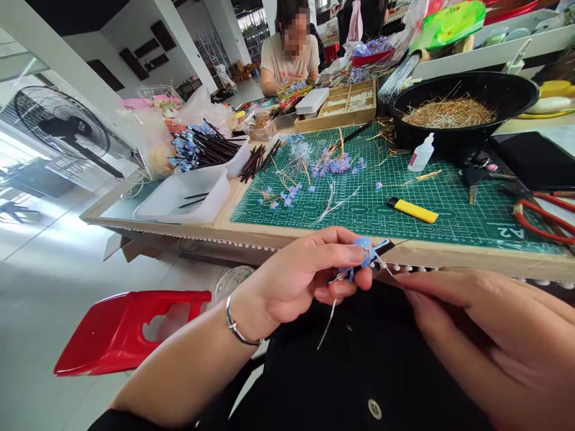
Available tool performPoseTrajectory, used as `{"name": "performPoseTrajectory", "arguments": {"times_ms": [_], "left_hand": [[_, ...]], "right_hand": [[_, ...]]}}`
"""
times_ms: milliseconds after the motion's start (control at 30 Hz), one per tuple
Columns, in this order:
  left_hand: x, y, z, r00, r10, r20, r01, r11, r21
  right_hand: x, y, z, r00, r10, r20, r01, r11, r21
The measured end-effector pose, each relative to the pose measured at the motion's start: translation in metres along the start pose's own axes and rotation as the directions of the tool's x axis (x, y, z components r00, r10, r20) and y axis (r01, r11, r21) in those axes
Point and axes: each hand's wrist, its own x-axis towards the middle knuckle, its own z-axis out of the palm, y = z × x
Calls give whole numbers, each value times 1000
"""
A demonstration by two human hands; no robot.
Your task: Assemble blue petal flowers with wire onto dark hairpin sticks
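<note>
My left hand (pixel 309 269), a silver bangle on its wrist, pinches a small blue flower cluster (pixel 365 250) between thumb and fingers, just past the table's front edge. A dark stick end shows behind the petals, and a thin pale wire (pixel 327 326) hangs below the fingers. At the right, my right hand (pixel 467 323) is closed, thumb against forefinger, on the end of a thin white strand (pixel 389 271) that runs to the flowers. A brownish strip shows near those fingertips; its kind is unclear. Blue-purple flower sprigs (pixel 336 164) lie on the green cutting mat (pixel 278 206) beyond.
A yellow lighter (pixel 415 211), a glue bottle (pixel 421 154), keys (pixel 473 179) and red-handled scissors (pixel 534 209) lie on the mat's right. Behind stands a black bowl (pixel 507 99) of golden wires. White trays (pixel 211 203) sit left; a red stool (pixel 112 329) is below. A person sits opposite.
</note>
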Motion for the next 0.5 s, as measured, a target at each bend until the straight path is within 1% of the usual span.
{"name": "performPoseTrajectory", "arguments": {"times_ms": [100, 167, 233, 300, 333, 400, 433, 467, 500], "left_hand": [[0, 1, -3, 997, -38, 63, 39, 999, -17], [0, 0, -5, 992, -60, 110, 63, 998, -30], [0, -1, -7, 988, -70, 137, 77, 996, -50], [0, -2, -7, 988, -73, 137, 81, 995, -55], [0, -2, -6, 989, -73, 125, 79, 996, -46], [-3, -2, -1, 995, -56, 79, 56, 998, 2], [-6, -2, 3, 998, -37, 57, 35, 998, 47], [-10, -2, 8, 999, -15, 42, 10, 994, 112], [-14, -2, 13, 999, 20, 33, -27, 978, 205]], "right_hand": [[-3, 5, 0, 997, 71, 2, -71, 996, 46], [-6, 7, 0, 993, 121, -4, -120, 987, 110], [-9, 9, 3, 985, 174, 6, -172, 965, 199], [-12, 13, 11, 969, 246, 35, -244, 915, 321], [-12, 16, 17, 955, 290, 60, -287, 860, 421], [-10, 24, 32, 926, 346, 150, -359, 683, 637], [-5, 29, 39, 918, 337, 208, -378, 588, 715], [2, 33, 45, 916, 297, 269, -391, 514, 763], [12, 37, 48, 915, 239, 324, -401, 474, 784]]}}
